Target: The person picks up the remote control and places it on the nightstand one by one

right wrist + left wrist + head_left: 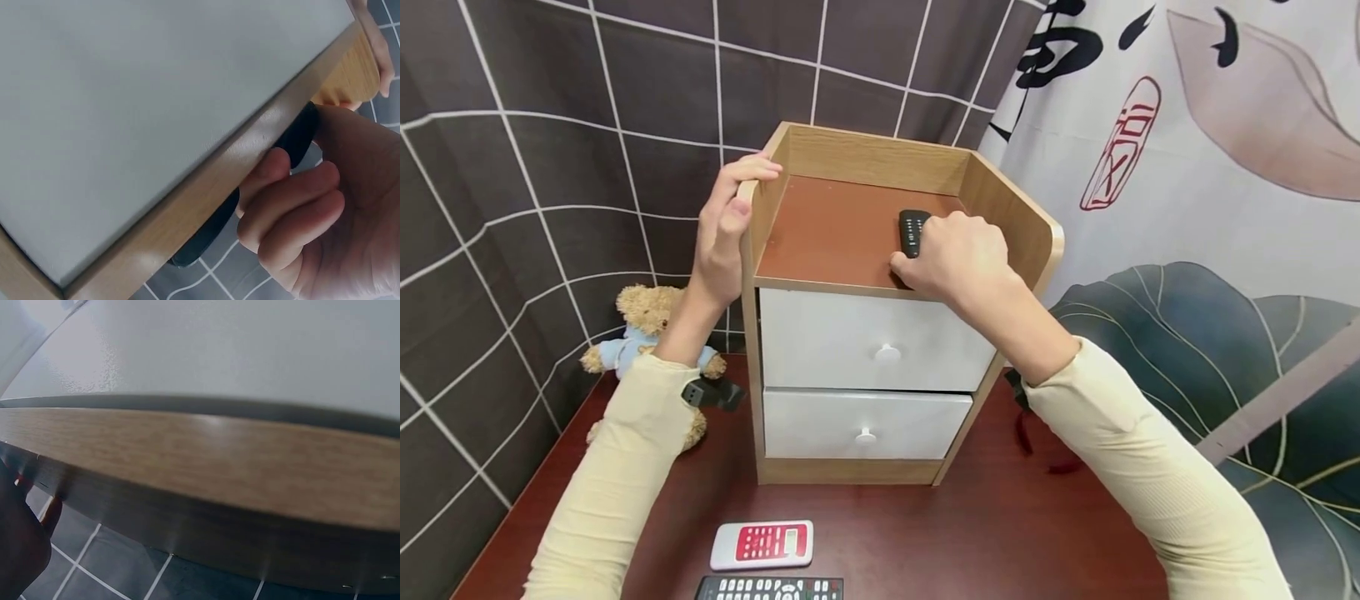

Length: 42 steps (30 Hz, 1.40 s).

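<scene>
My left hand (pixel 724 229) grips the raised left side panel (pixel 764 204) of a small wooden cabinet, its fingers over the panel's edge. Only a dark part of that hand (pixel 22 547) shows at the lower left of the left wrist view. On the brown cabinet top (pixel 835 225), my right hand (pixel 966 257) holds a black remote control (pixel 912 227), partly covered by the hand. The right wrist view shows the remote (pixel 209 232) between curled fingers (pixel 294 197) and thumb, just beyond the wooden front edge (pixel 187 203).
Two white drawers with knobs (pixel 887 353) face me. A teddy bear (pixel 643 321) in blue sits left of the cabinet. On the red-brown table (pixel 1000 533) in front lie a white-and-red remote (pixel 763 544) and another black remote (pixel 771 588). Curtains hang behind.
</scene>
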Available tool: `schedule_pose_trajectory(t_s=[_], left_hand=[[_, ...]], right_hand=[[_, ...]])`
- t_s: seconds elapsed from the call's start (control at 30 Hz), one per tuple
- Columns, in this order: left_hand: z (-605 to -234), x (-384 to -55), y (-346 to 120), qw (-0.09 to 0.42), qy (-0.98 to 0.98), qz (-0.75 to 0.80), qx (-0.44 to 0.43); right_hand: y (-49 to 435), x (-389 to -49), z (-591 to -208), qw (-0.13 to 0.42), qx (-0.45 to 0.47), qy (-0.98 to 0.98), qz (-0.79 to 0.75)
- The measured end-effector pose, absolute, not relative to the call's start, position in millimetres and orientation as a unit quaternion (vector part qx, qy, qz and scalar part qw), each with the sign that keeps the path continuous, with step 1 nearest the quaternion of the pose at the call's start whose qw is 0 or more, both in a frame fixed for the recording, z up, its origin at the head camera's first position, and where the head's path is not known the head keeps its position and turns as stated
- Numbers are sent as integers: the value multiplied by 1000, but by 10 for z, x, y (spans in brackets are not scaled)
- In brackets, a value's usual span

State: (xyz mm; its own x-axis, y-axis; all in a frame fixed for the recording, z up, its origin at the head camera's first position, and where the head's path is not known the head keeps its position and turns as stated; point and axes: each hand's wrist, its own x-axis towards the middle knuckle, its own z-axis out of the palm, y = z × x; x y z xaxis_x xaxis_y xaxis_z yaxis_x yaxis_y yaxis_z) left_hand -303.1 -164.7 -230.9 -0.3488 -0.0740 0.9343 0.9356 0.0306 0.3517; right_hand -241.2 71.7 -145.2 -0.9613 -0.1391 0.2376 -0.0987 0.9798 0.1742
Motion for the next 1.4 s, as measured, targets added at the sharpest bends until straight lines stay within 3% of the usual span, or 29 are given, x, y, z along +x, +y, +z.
schedule_pose_trajectory(t_s=[0.53,0.8,0.87,1.07,1.4], left_hand=[[-2299,-2996,-1712,434,-584,-586,-356],[-2281,-2969,-1759,434,-586,-586,-353],[-2268,-2963,-1772,436,-588,-582,-353],[-2259,-2981,-1735,436,-588,-581,-356],[-2296,-3010,-1625,429,-590,-579,-364]], right_hand=[[952,-2026,-1523,224,109,-968,-19],[1123,-1860,-1997,437,276,-856,35],[1129,-1845,-2160,463,327,-822,49],[1189,-1805,-2864,421,429,-796,76],[1346,-1784,-4175,300,499,-807,101]])
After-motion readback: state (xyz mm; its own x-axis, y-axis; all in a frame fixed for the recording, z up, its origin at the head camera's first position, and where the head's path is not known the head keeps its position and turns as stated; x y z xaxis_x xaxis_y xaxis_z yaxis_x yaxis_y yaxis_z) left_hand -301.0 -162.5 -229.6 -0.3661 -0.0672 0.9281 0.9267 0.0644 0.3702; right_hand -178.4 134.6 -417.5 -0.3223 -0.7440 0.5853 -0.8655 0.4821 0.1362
